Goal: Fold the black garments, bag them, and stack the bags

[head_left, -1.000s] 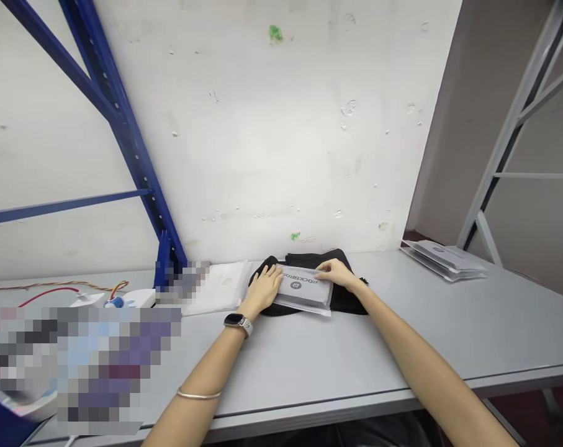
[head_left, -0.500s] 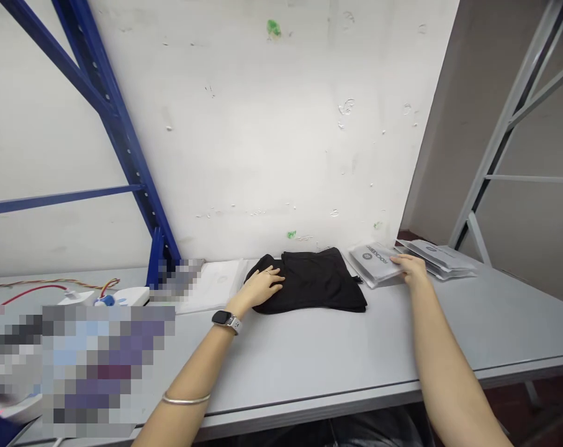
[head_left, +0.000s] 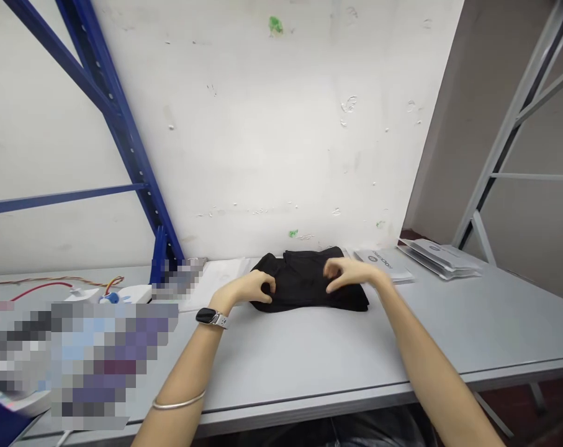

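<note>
A folded black garment [head_left: 304, 282] lies on the grey table against the white wall; its exact kind does not show. At its left end is my left hand [head_left: 253, 288], thumb and fingers apart in a curve, with nothing gripped. Over its right part hovers my right hand [head_left: 349, 273], also curved and open, thumb spread from the fingers. Whether either hand touches the cloth I cannot tell. Just behind my right hand, a printed white packet [head_left: 386, 264] rests on the table, partly covered by that hand and wrist.
Several white packets [head_left: 442, 257] are stacked at the right. White flat packs [head_left: 216, 279] lie left of the garment. A blue rack post [head_left: 136, 167], a power strip [head_left: 132, 295] with cables, and blurred-out items [head_left: 113, 354] occupy the left side.
My right hand has let go of the printed packet and moved left over the garment. My left hand has lifted from lying flat on the cloth to a curved pose at its left end.
</note>
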A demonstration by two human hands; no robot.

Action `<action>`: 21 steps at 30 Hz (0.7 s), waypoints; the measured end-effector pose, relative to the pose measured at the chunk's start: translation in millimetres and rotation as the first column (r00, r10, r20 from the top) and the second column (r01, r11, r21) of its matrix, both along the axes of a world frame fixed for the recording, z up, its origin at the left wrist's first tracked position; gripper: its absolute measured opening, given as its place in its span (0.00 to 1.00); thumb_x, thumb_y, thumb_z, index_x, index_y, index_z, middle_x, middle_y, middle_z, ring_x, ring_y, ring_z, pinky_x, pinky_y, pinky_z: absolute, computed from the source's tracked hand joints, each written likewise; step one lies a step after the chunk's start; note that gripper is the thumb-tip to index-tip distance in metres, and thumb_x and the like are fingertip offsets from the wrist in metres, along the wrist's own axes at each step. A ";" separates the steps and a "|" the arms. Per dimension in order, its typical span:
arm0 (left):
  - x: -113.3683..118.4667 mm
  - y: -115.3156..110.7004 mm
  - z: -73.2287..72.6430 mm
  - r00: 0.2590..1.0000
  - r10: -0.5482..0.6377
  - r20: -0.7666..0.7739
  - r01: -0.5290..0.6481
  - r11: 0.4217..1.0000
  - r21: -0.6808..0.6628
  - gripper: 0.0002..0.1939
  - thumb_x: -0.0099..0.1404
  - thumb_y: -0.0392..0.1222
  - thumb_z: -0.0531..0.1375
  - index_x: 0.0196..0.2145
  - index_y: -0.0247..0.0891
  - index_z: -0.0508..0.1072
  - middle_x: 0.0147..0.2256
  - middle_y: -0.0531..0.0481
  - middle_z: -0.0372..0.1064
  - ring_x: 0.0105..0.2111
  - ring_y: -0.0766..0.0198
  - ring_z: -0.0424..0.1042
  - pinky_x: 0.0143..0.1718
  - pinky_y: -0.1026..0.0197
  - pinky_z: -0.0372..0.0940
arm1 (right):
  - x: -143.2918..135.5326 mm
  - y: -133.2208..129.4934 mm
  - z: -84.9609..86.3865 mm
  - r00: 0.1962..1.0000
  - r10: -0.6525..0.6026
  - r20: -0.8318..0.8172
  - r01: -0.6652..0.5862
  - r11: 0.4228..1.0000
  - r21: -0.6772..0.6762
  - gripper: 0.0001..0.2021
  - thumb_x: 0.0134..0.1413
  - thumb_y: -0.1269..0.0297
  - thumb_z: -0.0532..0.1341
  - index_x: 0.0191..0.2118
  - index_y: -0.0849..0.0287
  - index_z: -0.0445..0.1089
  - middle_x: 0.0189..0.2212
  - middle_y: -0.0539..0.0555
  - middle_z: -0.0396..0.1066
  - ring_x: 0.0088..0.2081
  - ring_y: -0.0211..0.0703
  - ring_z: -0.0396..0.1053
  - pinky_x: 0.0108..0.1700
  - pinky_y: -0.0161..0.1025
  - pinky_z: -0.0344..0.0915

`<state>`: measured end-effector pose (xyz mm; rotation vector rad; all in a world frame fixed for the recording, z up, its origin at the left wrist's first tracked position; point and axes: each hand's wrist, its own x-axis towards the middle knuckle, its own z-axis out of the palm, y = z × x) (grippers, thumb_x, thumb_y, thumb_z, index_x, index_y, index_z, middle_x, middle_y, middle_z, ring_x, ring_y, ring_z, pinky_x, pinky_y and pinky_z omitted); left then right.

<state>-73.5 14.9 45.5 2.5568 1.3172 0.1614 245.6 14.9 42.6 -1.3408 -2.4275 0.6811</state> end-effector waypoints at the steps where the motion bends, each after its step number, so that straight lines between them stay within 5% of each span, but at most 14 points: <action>1: 0.4 -0.2 0.8 1.000 -0.005 -0.002 0.005 1.000 0.005 0.10 0.51 0.40 0.58 0.32 0.43 0.76 0.34 0.53 0.74 0.33 0.61 0.71 0.34 0.63 0.62 | -18.2 -4.6 -1.2 0.993 0.053 0.110 -0.054 0.999 0.004 0.21 0.38 0.52 0.68 0.39 0.55 0.67 0.38 0.51 0.70 0.37 0.42 0.68 0.34 0.35 0.63; 3: 1.4 -1.5 2.6 1.000 -0.018 -0.003 0.019 1.000 0.018 0.11 0.52 0.37 0.54 0.31 0.42 0.74 0.31 0.52 0.72 0.30 0.62 0.69 0.31 0.63 0.60 | -44.4 -11.1 -5.6 0.983 0.061 0.172 -0.066 0.998 0.021 0.20 0.32 0.54 0.70 0.34 0.55 0.67 0.35 0.50 0.69 0.34 0.43 0.66 0.30 0.35 0.60; 6: 1.3 -4.1 4.8 1.000 0.001 0.010 -0.002 0.999 0.051 0.13 0.47 0.34 0.51 0.31 0.41 0.72 0.29 0.52 0.70 0.28 0.63 0.66 0.26 0.63 0.56 | -51.5 -14.4 -9.0 0.979 -0.009 0.205 -0.004 0.998 0.067 0.09 0.38 0.65 0.65 0.29 0.55 0.66 0.30 0.49 0.67 0.30 0.41 0.64 0.28 0.35 0.56; 10: -2.2 -4.6 8.4 0.999 0.041 0.027 -0.043 0.996 0.072 0.12 0.47 0.33 0.50 0.28 0.40 0.70 0.26 0.54 0.67 0.26 0.64 0.63 0.26 0.63 0.54 | -20.2 -11.1 -2.2 0.952 -0.158 0.262 0.153 0.987 0.041 0.08 0.35 0.76 0.58 0.25 0.55 0.65 0.27 0.48 0.66 0.25 0.37 0.61 0.24 0.34 0.52; 14: -9.8 -6.5 22.9 0.990 0.006 0.144 -0.013 0.999 0.048 0.11 0.56 0.36 0.50 0.29 0.40 0.72 0.28 0.54 0.69 0.28 0.64 0.65 0.31 0.63 0.57 | 15.6 -9.2 11.8 0.951 -0.271 0.150 0.265 0.963 0.056 0.06 0.39 0.74 0.56 0.23 0.56 0.66 0.24 0.49 0.64 0.24 0.37 0.59 0.24 0.34 0.52; 18: -25.0 -17.2 38.4 0.947 0.047 0.319 0.030 0.972 -0.233 0.13 0.59 0.47 0.54 0.37 0.41 0.76 0.38 0.52 0.74 0.39 0.60 0.70 0.40 0.62 0.62 | 40.3 -23.8 30.0 0.974 -0.147 -0.172 0.136 0.988 -0.075 0.05 0.43 0.69 0.56 0.26 0.57 0.69 0.24 0.50 0.66 0.27 0.39 0.62 0.28 0.35 0.57; 21: -37.7 -22.9 38.1 0.928 0.123 0.352 0.023 0.923 -0.385 0.14 0.55 0.51 0.58 0.33 0.41 0.77 0.35 0.50 0.75 0.37 0.59 0.71 0.40 0.61 0.63 | 51.5 -37.0 38.5 0.970 -0.031 -0.240 -0.028 0.970 -0.240 0.06 0.44 0.65 0.60 0.29 0.58 0.72 0.26 0.51 0.68 0.30 0.40 0.64 0.30 0.36 0.58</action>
